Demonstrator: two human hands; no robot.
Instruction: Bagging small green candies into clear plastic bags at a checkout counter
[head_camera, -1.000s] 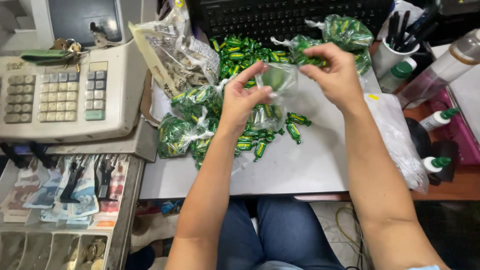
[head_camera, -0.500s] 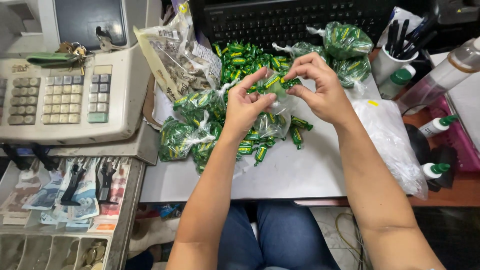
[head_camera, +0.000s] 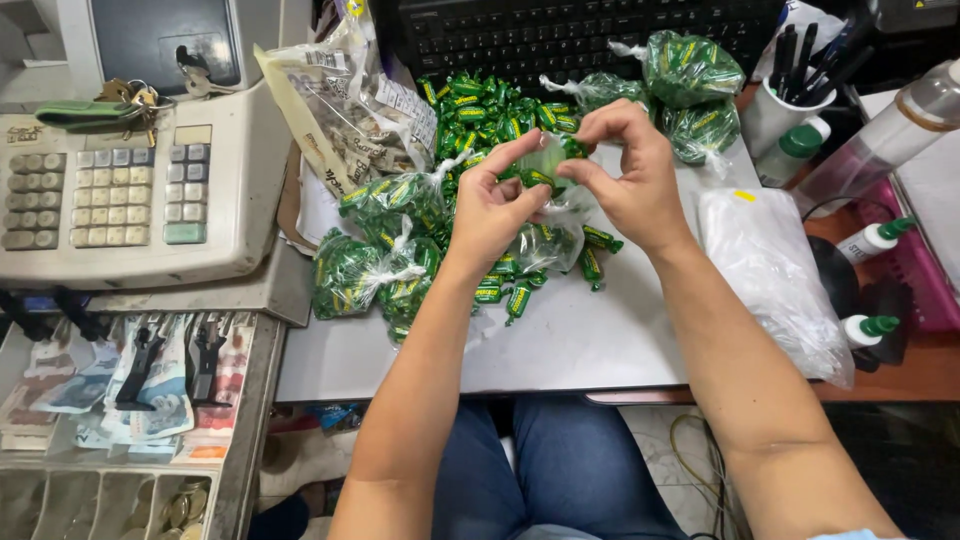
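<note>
Hands have drawn together since a second ago: then they held a small clear bag open between them, apart; now the left hand (head_camera: 495, 205) and right hand (head_camera: 630, 175) meet above the table (head_camera: 560, 340), fingers pressed together on the neck of the small bag (head_camera: 545, 235), which hangs below them with green wrapped candies inside; the bag's mouth looks gathered shut rather than open, so filling seems over and closing under way; tied bags (head_camera: 365, 270) lie just left of the hands; loose candies (head_camera: 480, 110) lie behind, near the keyboard (head_camera: 560, 35); a cash register (head_camera: 130, 190) stands well left.
</note>
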